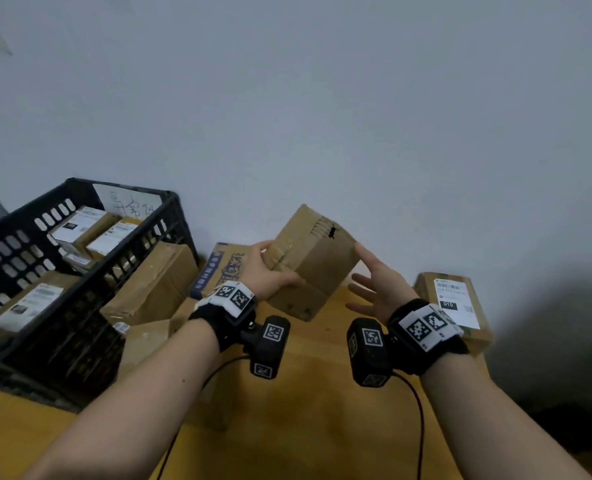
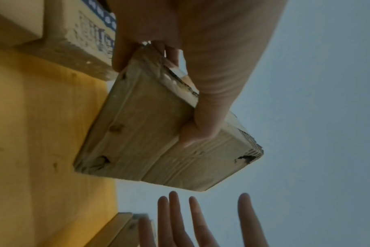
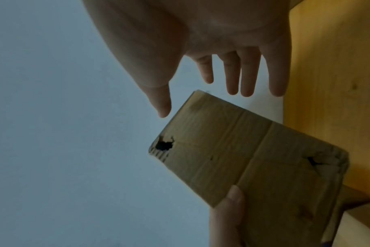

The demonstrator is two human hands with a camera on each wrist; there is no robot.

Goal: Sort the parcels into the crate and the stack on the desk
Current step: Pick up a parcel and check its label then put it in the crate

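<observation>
A small brown cardboard parcel (image 1: 313, 263) with a torn hole near one corner is held tilted above the wooden desk (image 1: 308, 393). My left hand (image 1: 270, 271) grips its left end, thumb on the near face and fingers behind; the parcel (image 2: 158, 137) fills the left wrist view. My right hand (image 1: 374, 282) hovers just right of it with fingers spread and straight, holding nothing; in the right wrist view its fingertips (image 3: 232, 90) are a short way from the parcel (image 3: 254, 158). The black crate (image 1: 80, 271) at left holds several labelled parcels.
Brown boxes (image 1: 156, 282) lean against the crate's right side, with a blue-printed carton (image 1: 218, 271) behind them. A labelled parcel (image 1: 457, 303) lies at the desk's right edge. A grey wall rises behind the desk. Cables trail from both wrist cameras.
</observation>
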